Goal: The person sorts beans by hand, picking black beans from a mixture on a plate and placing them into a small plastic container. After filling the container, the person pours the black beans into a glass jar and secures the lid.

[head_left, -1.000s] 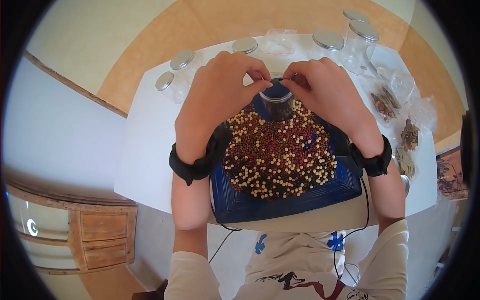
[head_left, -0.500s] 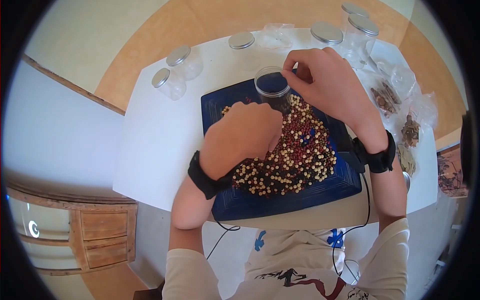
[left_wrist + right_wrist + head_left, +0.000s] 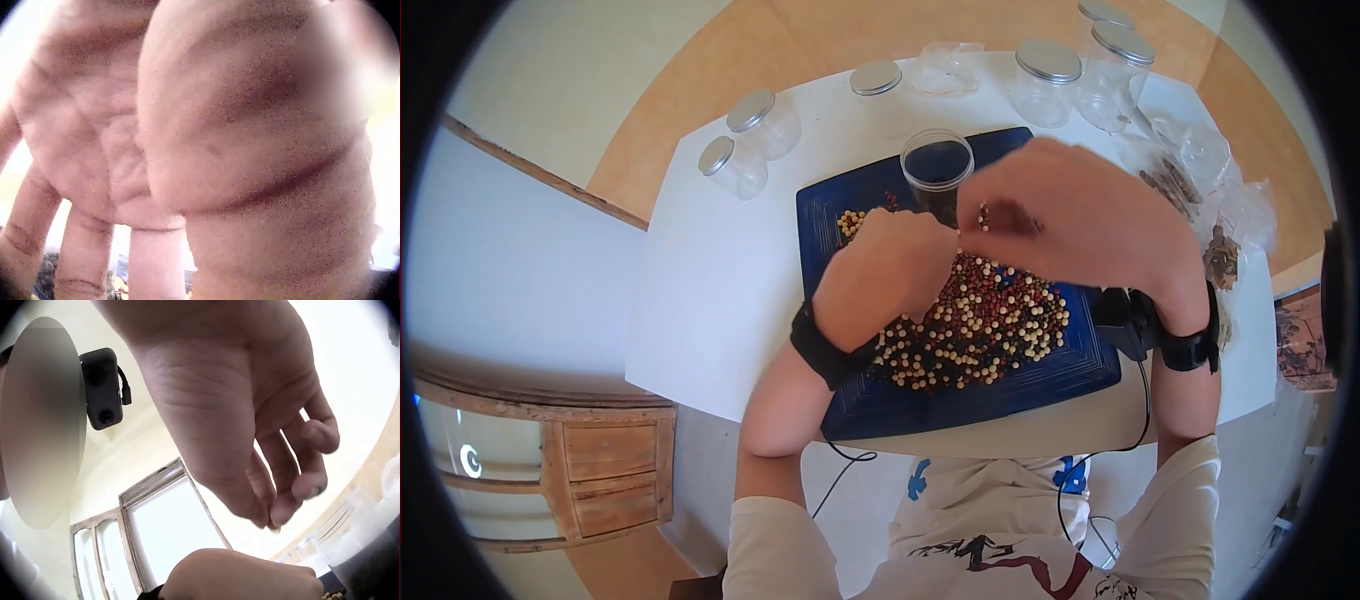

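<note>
A heap of mixed beans [image 3: 990, 330], yellow, red, green and dark, covers much of a square blue tray [image 3: 1040, 392]. An unlidded clear jar [image 3: 938, 182] stands in its far part. Over the heap's left side hangs my left hand [image 3: 887, 265], back upward and fingers pointing down. Its fingertips are hidden in the head view and run out of frame in the left wrist view. My right hand [image 3: 1075, 215], above the heap's right side, has its fingers loosely curled. In the right wrist view the thumb tip meets the forefinger, with nothing visible between them.
Lidded clear jars stand on the white table [image 3: 710, 260]: two [image 3: 745, 170] [image 3: 775, 130] at the left, others [image 3: 1045, 85] [image 3: 1118, 85] along the back. A clear bag [image 3: 945, 72] lies behind the tray. Bags of dried pieces [image 3: 1222, 258] line the right side.
My left hand has come away from the jar's mouth, down and toward me over the beans. My right hand has since left the jar rim and moved toward me.
</note>
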